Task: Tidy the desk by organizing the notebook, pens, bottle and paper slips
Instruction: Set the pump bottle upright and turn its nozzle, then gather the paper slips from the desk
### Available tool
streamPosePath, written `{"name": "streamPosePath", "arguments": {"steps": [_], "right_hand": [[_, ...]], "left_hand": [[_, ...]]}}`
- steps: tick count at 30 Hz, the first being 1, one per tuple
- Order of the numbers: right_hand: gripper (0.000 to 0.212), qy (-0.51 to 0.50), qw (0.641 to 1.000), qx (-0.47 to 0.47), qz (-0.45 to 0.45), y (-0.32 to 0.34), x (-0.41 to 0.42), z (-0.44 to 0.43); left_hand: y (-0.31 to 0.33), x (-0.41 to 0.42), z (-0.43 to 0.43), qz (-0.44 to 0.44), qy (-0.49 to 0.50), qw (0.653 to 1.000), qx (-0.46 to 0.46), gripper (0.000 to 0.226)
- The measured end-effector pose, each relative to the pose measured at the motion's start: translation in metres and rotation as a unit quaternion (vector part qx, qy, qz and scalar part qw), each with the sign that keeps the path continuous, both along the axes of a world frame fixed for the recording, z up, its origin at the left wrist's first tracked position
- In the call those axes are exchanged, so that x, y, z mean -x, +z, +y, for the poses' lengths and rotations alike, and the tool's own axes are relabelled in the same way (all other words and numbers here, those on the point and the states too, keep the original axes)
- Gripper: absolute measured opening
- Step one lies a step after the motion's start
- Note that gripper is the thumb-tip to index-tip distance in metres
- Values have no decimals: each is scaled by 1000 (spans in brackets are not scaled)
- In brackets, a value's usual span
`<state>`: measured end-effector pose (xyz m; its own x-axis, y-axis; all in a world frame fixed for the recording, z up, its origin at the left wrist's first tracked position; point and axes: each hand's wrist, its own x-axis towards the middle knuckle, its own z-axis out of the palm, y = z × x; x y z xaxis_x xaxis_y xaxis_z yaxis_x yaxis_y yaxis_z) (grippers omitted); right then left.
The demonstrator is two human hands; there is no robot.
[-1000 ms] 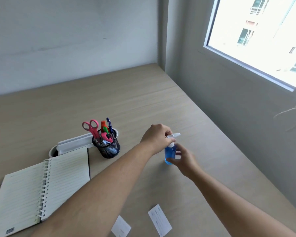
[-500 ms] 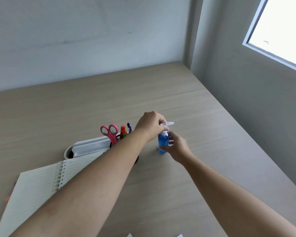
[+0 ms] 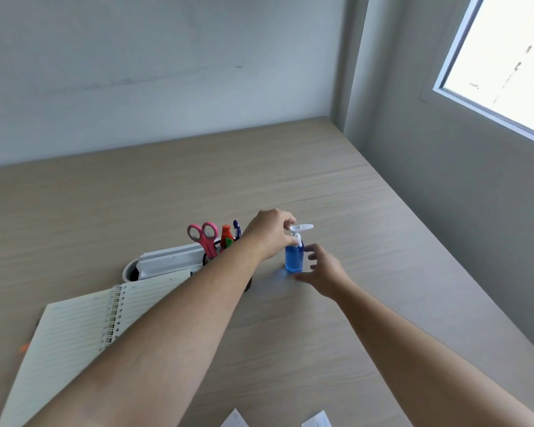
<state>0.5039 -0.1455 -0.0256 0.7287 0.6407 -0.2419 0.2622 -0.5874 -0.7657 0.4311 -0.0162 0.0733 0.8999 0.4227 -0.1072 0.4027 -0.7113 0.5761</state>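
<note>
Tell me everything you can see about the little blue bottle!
The bottle is small, clear and looks plastic, filled with blue liquid. On top sits a white pump with a flat spout pointing right. It stands upright on the wooden desk, just right of the black mesh pen cup. The left hand pinches the white neck below the spout. The right hand is open beside its base, fingers spread; whether it touches the bottle is unclear. A faint blue glow lies on the desk near its foot.
</note>
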Motion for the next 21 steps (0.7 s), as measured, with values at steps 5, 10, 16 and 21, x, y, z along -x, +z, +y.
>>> {"name": "streamPosePath", "arguments": {"steps": [5, 10, 16, 21], "right_hand": [[58, 9, 1000, 8, 20, 15, 12, -40], [50, 107, 993, 47, 20, 29, 59, -89], [74, 251, 947, 199, -18, 13, 128, -136], [97, 291, 907, 275, -127, 6, 157, -143]], "left_hand": [[15, 44, -12, -91, 23, 995, -44, 32], [-10, 122, -43, -81, 7, 995, -61, 20], [-66, 211, -70, 209, -66, 973, -68, 75], [-97, 238, -105, 270, 73, 956, -91, 93]]}}
